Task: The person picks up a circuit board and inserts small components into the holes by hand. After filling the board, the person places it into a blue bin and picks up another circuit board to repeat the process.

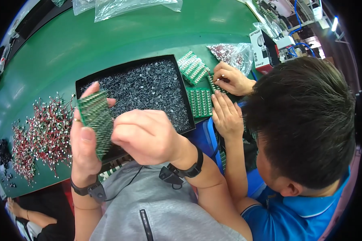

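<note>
My left hand (84, 146) grips a green circuit board panel (95, 118) by its edges, thumb on one side and fingers on the other. Rows of small parts cover the panel, which is tilted up above the near left of a black tray (128, 65). Against the panel's right edge, my right hand (142, 134) is closed, its fingertips pinched together; whatever lies between them is hidden. Small dark components (149, 88) fill the tray in a loose layer.
Left of the tray lies a heap of red-wired connectors (48, 134), beside small black parts (3, 153). At right, a co-worker's hands (229, 108) work on a board strip near more green panels (200, 102). Clear plastic bags (134, 6) and a box (263, 50) stand farther back.
</note>
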A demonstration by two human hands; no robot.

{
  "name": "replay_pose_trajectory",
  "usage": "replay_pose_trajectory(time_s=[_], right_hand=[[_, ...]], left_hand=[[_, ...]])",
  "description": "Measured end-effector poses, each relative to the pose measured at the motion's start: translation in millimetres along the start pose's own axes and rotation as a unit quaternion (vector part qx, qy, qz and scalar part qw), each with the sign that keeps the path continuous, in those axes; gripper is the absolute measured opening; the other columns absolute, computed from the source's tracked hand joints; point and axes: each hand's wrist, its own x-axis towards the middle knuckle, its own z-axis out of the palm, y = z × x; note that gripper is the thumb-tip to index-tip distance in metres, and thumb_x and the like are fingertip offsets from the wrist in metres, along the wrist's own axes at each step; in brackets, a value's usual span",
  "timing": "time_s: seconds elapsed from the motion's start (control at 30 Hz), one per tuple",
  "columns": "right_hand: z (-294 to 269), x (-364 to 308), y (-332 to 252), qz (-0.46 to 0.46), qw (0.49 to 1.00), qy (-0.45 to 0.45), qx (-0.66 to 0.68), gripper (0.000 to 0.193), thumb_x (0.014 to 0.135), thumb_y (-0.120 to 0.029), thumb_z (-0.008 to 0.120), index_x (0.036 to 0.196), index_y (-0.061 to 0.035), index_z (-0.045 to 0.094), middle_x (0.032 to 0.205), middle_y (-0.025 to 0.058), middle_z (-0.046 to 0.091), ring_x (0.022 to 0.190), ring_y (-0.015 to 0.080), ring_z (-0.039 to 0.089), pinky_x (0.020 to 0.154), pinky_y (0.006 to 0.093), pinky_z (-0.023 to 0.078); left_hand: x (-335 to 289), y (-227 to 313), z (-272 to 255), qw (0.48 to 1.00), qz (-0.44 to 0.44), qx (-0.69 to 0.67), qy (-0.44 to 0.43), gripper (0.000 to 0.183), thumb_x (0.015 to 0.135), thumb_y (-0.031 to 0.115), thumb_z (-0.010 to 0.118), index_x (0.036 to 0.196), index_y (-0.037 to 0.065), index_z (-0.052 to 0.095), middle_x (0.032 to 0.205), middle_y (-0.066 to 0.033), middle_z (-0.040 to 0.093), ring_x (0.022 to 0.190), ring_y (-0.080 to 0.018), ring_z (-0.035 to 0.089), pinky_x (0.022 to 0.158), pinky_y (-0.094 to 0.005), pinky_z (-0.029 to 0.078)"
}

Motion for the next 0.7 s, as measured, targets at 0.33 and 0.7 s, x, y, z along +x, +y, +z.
replay_pose_trajectory(time_s=[0.33,0.7], right_hand=[[2.8,0.4,5.2,-0.015,1.000,-0.011,-0.005,0.028,0.075,-0.007,0.089,0.098,-0.0036,0.073,0.094,0.0088,0.072,0.070,0.0245,0.070,0.058,0.0348,0.055],[-1.6,-0.9,4.1,-0.046,0.999,0.018,0.002,0.025,0.075,-0.004,0.087,0.096,-0.0036,0.073,0.093,0.0101,0.072,0.068,0.0252,0.070,0.056,0.0349,0.055]], left_hand=[[2.0,0.9,1.0,1.000,-0.009,0.001,-0.003,0.105,0.098,0.071,0.060,0.164,-0.006,0.035,0.136,-0.0158,0.065,0.123,-0.0206,0.063,0.110,-0.0341,0.048],[1.3,2.4,-0.4,0.998,-0.035,-0.052,0.007,0.108,0.095,0.075,0.061,0.164,-0.005,0.035,0.135,-0.0174,0.065,0.105,-0.0176,0.068,0.094,-0.0319,0.055]])
